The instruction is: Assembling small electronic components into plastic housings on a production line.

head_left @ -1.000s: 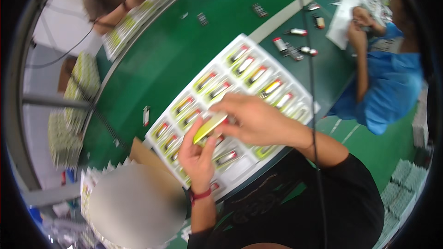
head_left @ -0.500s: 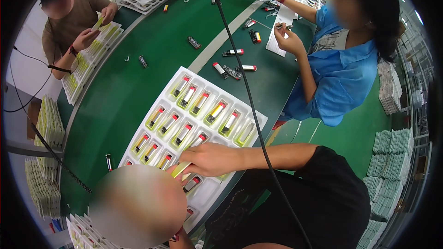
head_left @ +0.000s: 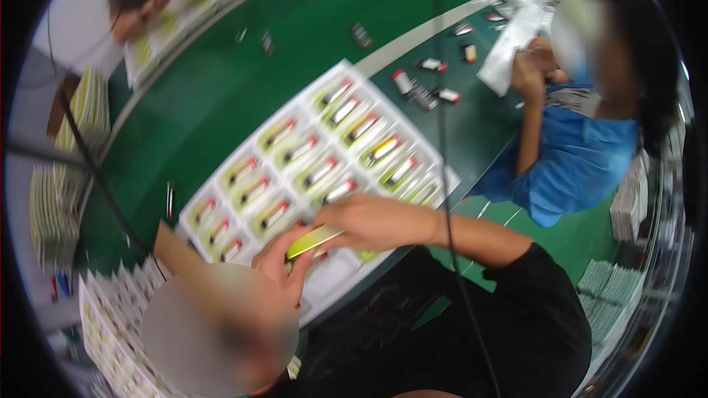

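Above the near side of a white tray (head_left: pixel 276 124), both hands meet at a flat yellow-green casing (head_left: pixel 313 242). My right hand (head_left: pixel 361 220) grips its right end, with the fingers bent over it. At the left end, my left hand (head_left: pixel 282 262) pinches with thumb and fingers; its wrist and forearm are mostly hidden by a blurred patch. Under and beyond the hands, the tray's pockets hold several yellow-green casings with red-tipped cells (head_left: pixel 383 150) in them. Motion blur softens the small details.
Loose red-ended cells and dark small parts (head_left: pixel 422 94) lie on the green table (head_left: pixel 214 103) beyond the tray. A co-worker in a blue shirt (head_left: pixel 568 155) works at the right; another sits far left. A black cable (head_left: pixel 442 140) hangs across the view. Stacked trays (head_left: pixel 110 309) stand at lower left.
The view has shifted, so the tray appears lower left to upper right. My left fingers now show on the casing beside my right hand. The blue-shirted co-worker's hands have come together.
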A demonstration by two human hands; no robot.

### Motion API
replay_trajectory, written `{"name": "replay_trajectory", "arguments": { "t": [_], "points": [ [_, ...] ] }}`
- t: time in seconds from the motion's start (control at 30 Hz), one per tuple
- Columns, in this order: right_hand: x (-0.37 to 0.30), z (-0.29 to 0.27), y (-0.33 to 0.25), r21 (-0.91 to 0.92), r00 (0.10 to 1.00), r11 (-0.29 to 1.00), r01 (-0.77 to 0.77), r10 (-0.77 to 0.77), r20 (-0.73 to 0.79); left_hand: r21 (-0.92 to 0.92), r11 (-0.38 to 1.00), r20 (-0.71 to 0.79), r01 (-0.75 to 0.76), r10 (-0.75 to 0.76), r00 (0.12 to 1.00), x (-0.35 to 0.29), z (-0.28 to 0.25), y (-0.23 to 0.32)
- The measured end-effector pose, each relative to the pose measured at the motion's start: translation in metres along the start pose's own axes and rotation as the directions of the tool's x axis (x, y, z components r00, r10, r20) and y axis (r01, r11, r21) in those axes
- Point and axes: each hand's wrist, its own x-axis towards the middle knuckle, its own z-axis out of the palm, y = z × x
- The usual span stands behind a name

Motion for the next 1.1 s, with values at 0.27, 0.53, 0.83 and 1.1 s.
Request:
{"name": "replay_trajectory", "arguments": {
  "t": [0.27, 0.53, 0.83, 1.1],
  "points": [
    [-0.060, 0.048, -0.024, -0.173, 0.981, 0.983, -0.055, 0.021, -0.194, 0.238, 0.965, -0.044, -0.107, 0.121, 0.992, -0.049, 0.033, 0.011],
    [-0.034, 0.030, -0.008, -0.197, 0.988, 0.980, 0.036, -0.065, -0.143, 0.313, 0.946, -0.294, 0.083, 0.013, 0.956, -0.005, -0.060, -0.027],
    [-0.022, 0.071, 0.010, -0.426, 0.952, 0.853, 0.301, -0.245, 0.181, 0.628, 0.462, -0.716, 0.626, 0.030, 0.697, 0.031, -0.209, -0.170],
    [0.000, 0.052, -0.010, -0.382, 0.930, 0.877, 0.292, -0.353, -0.099, 0.440, 0.734, -0.683, 0.518, -0.101, 0.723, 0.064, -0.208, -0.182]
  ]
}}
